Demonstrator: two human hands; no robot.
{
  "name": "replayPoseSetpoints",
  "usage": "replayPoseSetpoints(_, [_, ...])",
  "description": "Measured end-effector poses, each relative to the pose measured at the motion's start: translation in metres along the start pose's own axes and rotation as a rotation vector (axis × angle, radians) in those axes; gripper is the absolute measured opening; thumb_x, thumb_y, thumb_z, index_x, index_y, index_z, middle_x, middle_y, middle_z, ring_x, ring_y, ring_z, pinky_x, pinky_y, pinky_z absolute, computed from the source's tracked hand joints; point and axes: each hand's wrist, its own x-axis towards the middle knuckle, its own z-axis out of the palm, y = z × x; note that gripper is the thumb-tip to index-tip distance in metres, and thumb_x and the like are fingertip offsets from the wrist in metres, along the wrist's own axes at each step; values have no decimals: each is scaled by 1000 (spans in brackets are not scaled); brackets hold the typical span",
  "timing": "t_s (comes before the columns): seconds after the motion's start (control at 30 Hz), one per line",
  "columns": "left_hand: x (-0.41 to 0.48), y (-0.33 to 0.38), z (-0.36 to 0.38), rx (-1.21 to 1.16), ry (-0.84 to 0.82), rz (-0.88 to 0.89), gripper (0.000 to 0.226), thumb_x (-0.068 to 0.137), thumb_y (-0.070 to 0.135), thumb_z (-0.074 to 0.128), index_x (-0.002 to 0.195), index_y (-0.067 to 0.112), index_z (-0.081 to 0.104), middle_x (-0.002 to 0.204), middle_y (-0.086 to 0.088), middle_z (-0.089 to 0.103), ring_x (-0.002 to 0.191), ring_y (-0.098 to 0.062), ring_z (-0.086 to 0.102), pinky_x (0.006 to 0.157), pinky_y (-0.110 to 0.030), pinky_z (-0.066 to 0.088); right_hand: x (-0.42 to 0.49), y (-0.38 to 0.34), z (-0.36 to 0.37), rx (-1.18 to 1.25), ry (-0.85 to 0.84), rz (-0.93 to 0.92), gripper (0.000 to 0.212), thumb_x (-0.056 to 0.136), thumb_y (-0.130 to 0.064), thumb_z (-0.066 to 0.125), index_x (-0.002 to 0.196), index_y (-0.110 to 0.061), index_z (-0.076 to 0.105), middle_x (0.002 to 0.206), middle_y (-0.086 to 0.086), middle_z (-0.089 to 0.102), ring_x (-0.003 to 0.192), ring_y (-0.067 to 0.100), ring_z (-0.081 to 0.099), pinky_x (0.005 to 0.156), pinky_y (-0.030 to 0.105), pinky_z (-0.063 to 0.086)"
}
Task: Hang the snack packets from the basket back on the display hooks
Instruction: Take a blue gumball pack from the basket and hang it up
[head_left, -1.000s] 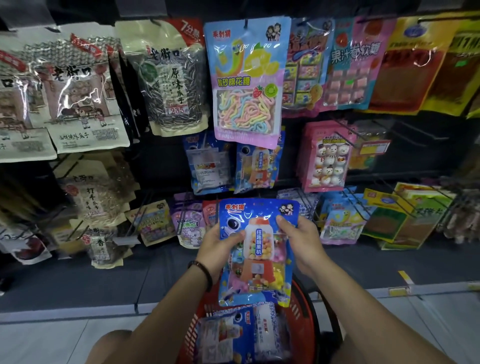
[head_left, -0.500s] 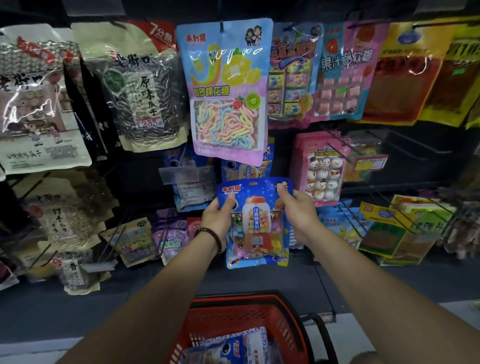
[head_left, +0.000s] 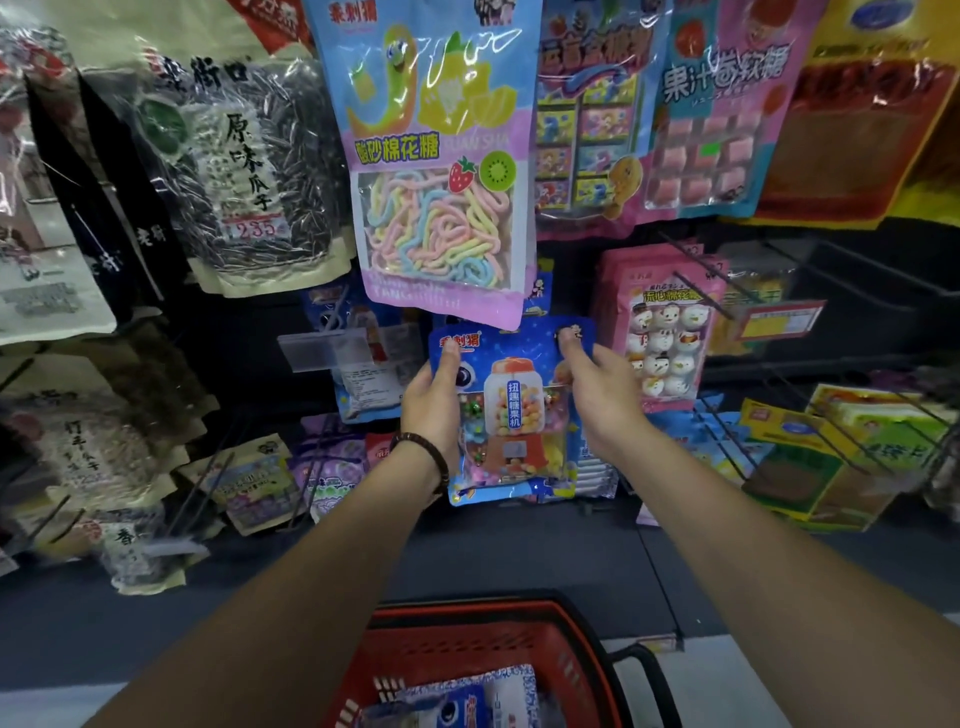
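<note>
A blue candy packet (head_left: 514, 415) printed with a gumball machine is held upright against the middle row of the display. My left hand (head_left: 434, 405) grips its left edge, thumb on the front near the top corner. My right hand (head_left: 597, 395) grips its right edge, thumb close to the top right corner. The packet's top sits just under a large pastel candy-string packet (head_left: 441, 171) hanging above. The hook behind the held packet is hidden. Below, a red basket (head_left: 566, 654) holds another blue packet (head_left: 457, 701).
Sunflower seed bags (head_left: 244, 171) hang at upper left, a pink snowman marshmallow packet (head_left: 660, 332) at right, a blue packet with a clear price tag (head_left: 358, 358) at left. Bare wire hooks (head_left: 779, 291) jut out at right. Yellow-green packets (head_left: 841, 457) hang lower right.
Both hands carried the blue packet up from above the basket and forward to the display's middle row. The view moved closer to the shelves.
</note>
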Motion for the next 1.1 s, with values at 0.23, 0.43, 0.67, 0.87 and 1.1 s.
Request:
replayPoseSetpoints(0.23, [33, 10, 10, 88, 66, 2, 77, 95, 68, 52, 148, 13, 52, 152, -13, 54, 133, -35, 56, 115, -55, 42, 43, 7, 13, -87, -11, -64, 35, 113, -30, 47, 88, -10, 60, 73, 1, 59, 59, 15, 53, 51, 24, 45])
replayPoseSetpoints(0.43, [51, 10, 12, 148, 94, -7, 68, 101, 59, 49, 153, 16, 45, 149, -2, 52, 137, -24, 48, 112, -46, 38, 63, 17, 16, -214, 1, -79, 33, 113, -32, 46, 92, -11, 60, 72, -2, 58, 56, 11, 52, 44, 16, 38])
replayPoseSetpoints(0.67, [35, -1, -5, 308, 195, 39, 38, 100, 48, 61, 114, 13, 60, 100, -3, 63, 94, -26, 61, 84, -36, 48, 44, 37, 5, -319, 82, -50, 44, 103, -41, 65, 132, -9, 58, 116, 3, 68, 100, 19, 65, 82, 30, 49])
replayPoseSetpoints(0.87, [-38, -45, -78, 560, -26, 56, 10, 101, 19, 64, 106, 15, 57, 94, -1, 60, 82, -18, 59, 75, -29, 49, -43, 81, 1, -279, 189, -32, 16, 98, -18, 71, 110, -14, 61, 89, -2, 64, 76, 9, 60, 65, 17, 44])
replayPoseSetpoints(1.1, [-126, -128, -190, 918, -381, -44, 18, 95, 5, 68, 91, 22, 66, 89, 1, 73, 79, -6, 66, 82, -27, 53, -155, 237, 15, -399, -176, 401, 16, 91, -14, 78, 81, -24, 70, 83, 2, 76, 81, 24, 74, 80, 42, 59])
